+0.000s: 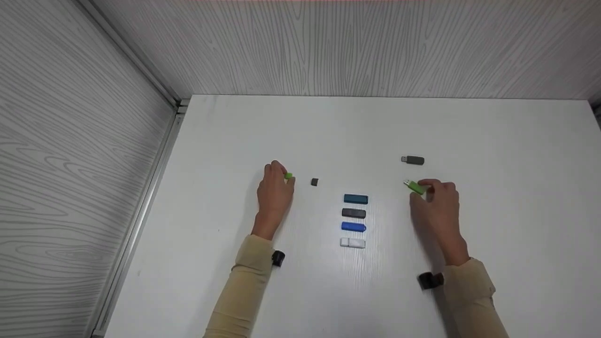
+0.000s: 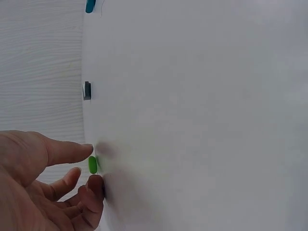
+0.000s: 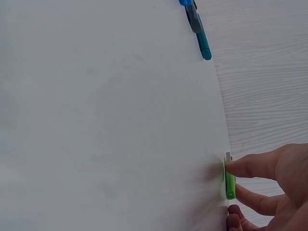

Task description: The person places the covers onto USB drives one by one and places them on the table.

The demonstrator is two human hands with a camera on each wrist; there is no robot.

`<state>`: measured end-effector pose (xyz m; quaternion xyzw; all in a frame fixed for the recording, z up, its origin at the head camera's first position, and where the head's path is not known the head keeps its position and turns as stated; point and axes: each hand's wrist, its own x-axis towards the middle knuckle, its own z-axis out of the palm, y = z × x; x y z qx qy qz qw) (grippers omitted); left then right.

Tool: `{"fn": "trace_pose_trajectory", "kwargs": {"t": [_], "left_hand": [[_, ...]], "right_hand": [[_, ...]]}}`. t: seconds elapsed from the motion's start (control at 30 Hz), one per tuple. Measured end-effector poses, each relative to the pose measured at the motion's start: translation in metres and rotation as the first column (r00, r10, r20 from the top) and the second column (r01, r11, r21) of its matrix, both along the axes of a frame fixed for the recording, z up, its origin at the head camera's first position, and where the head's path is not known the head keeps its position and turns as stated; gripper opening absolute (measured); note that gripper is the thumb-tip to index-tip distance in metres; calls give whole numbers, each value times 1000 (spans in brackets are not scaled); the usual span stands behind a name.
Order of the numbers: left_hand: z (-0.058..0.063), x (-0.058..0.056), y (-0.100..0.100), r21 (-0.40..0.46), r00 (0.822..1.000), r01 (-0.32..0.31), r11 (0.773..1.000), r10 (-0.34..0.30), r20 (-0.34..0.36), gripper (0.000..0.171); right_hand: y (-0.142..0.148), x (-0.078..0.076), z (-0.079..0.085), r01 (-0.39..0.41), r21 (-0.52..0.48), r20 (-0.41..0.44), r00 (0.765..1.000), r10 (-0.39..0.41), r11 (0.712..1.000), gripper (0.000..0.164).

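In the head view my left hand (image 1: 274, 190) has its thumb and fingertips around a small green cap (image 1: 288, 175). The left wrist view shows this cap (image 2: 92, 165) close over the white table, thumb tip on one side and a fingertip on the other. Over on the right, my right hand (image 1: 439, 204) pinches a green USB stick (image 1: 415, 187), its metal plug bare and pointing away to the left. My thumb overlaps the stick (image 3: 230, 185) in the right wrist view. A dark grey USB stick (image 1: 415, 160) with its plug bare lies beyond it.
A small dark cap (image 1: 314, 182) lies right of my left hand. Between my hands is a column of capped sticks: teal (image 1: 356, 199), dark grey (image 1: 353, 213), blue (image 1: 353, 227) and white (image 1: 352, 242). Wood-grained panels (image 1: 300, 51) rise behind and left of the table.
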<state>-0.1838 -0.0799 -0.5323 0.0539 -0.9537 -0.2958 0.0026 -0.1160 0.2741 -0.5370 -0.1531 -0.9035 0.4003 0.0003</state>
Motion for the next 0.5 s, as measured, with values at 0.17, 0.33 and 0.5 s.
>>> {"fn": "trace_pose_trajectory", "kwargs": {"t": [0.17, 0.33, 0.5], "left_hand": [[1, -1, 0, -1, 1000, 5, 1000, -5, 2, 20], [0, -3, 0, -6, 1000, 10, 1000, -10, -9, 17], [-1, -3, 0, -3, 1000, 11, 1000, -11, -18, 13]], "right_hand": [[0, 0, -2, 0, 8, 0, 1000, 0, 1000, 45], [0, -1, -2, 3, 10, 4, 1000, -3, 1000, 44], [-1, -1, -1, -3, 17, 16, 1000, 3, 1000, 47]]}}
